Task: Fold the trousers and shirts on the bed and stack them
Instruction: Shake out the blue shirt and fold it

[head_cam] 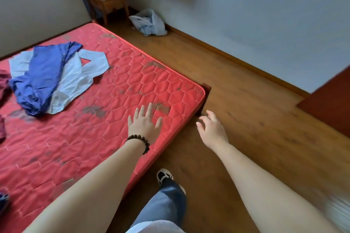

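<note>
Shirts (51,77), blue over pale, lie crumpled on the bed (132,73), well left of both empty, spread hands: left hand (144,125), right hand (212,128). Probably light and floppy; pinch shoulders or collar.

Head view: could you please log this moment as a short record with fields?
surface: red mattress
unfolded clothes: dark blue shirt lying over light blue shirt, maroon garment at left edge
left hand: empty, fingers spread, over the mattress near its corner
right hand: empty, relaxed, over the wooden floor
folded stack: none visible
background: wooden chair, plastic bag
</note>
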`<control>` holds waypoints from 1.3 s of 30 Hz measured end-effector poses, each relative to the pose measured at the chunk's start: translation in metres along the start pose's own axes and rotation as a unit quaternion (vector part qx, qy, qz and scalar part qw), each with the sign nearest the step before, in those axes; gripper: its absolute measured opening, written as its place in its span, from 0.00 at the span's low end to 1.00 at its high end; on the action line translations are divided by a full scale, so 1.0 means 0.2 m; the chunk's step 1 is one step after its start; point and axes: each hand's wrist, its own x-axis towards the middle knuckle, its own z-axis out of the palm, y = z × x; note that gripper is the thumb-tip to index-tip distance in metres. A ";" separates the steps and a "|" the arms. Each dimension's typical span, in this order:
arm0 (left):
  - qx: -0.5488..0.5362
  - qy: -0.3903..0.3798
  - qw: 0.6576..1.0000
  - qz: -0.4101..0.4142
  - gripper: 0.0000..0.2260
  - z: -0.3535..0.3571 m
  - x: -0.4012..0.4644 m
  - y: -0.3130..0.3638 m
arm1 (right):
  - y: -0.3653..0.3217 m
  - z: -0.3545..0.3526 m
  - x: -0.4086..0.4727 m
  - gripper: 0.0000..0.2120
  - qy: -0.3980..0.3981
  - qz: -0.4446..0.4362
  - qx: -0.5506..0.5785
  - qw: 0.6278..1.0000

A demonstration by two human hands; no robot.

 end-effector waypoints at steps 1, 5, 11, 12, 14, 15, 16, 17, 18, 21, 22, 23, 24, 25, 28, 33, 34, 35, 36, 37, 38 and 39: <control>0.001 0.000 1.000 -0.008 0.29 0.01 0.06 0.00 | -0.01 0.00 0.08 0.19 -0.004 -0.008 -0.001 1.000; -0.010 0.001 0.999 -0.051 0.30 0.02 0.38 0.01 | -0.09 -0.02 0.46 0.20 -0.030 -0.043 -0.014 0.999; -0.031 0.019 0.991 -0.126 0.30 -0.11 0.79 -0.07 | -0.36 -0.04 1.00 0.19 -0.081 -0.126 -0.047 0.988; -0.032 0.023 0.989 -0.143 0.30 -0.13 0.84 -0.10 | -0.42 -0.03 1.07 0.19 -0.088 -0.143 -0.049 0.985; -0.036 0.032 0.983 -0.177 0.30 -0.18 0.90 -0.18 | -0.54 0.00 1.21 0.19 -0.104 -0.176 -0.051 0.978; -0.037 0.035 0.980 -0.191 0.30 -0.19 0.92 -0.21 | -0.58 0.01 1.25 0.19 -0.110 -0.188 -0.052 0.975; -0.037 0.040 0.976 -0.210 0.30 -0.21 0.93 -0.25 | -0.64 0.03 1.31 0.19 -0.119 -0.206 -0.055 0.970; -0.034 0.044 0.972 -0.227 0.30 -0.22 0.94 -0.29 | -0.70 0.06 1.36 0.18 -0.127 -0.222 -0.059 0.965; -0.031 0.048 0.968 -0.243 0.30 -0.23 0.95 -0.32 | -0.75 0.08 1.40 0.18 -0.134 -0.236 -0.063 0.960; -0.034 0.060 0.951 -0.302 0.30 -0.23 0.97 -0.43 | -0.92 0.19 1.52 0.17 -0.167 -0.284 -0.071 0.941; -0.034 0.061 0.945 -0.319 0.30 -0.23 0.97 -0.46 | -0.97 0.22 1.56 0.17 -0.175 -0.301 -0.072 0.935; -0.034 0.061 0.939 -0.336 0.31 -0.22 0.98 -0.49 | -1.02 0.25 1.59 0.17 -0.182 -0.316 -0.071 0.928; -0.032 0.060 0.933 -0.352 0.31 -0.22 1.00 -0.51 | -1.06 0.28 1.63 0.17 -0.187 -0.332 -0.070 0.922; -0.031 0.061 0.928 -0.367 0.30 -0.22 1.02 -0.53 | -1.09 0.30 1.67 0.16 -0.190 -0.348 -0.068 0.916; -0.039 0.074 0.909 -0.408 0.30 -0.23 1.09 -0.57 | -1.19 0.36 1.81 0.16 -0.199 -0.390 -0.058 0.897; -0.044 0.107 0.881 -0.459 0.30 -0.27 1.18 -0.62 | -1.32 0.45 2.01 0.15 -0.235 -0.435 -0.053 0.868; -0.042 0.109 0.875 -0.470 0.31 -0.27 1.19 -0.65 | -1.35 0.48 2.04 0.15 -0.243 -0.443 -0.055 0.861; -0.039 0.108 0.872 -0.477 0.31 -0.27 1.20 -0.67 | -1.38 0.50 2.06 0.15 -0.249 -0.448 -0.057 0.857; -0.036 0.106 0.869 -0.482 0.31 -0.27 1.21 -0.69 | -1.40 0.53 2.08 0.16 -0.252 -0.450 -0.060 0.855; -0.036 0.103 0.865 -0.490 0.31 -0.26 1.22 -0.72 | -1.43 0.56 2.10 0.16 -0.257 -0.454 -0.063 0.851; -0.036 0.101 0.862 -0.495 0.31 -0.26 1.23 -0.75 | -1.47 0.60 2.12 0.16 -0.262 -0.460 -0.066 0.846; -0.037 0.100 0.861 -0.497 0.31 -0.25 1.25 -0.79 | -1.50 0.64 2.13 0.17 -0.267 -0.465 -0.071 0.841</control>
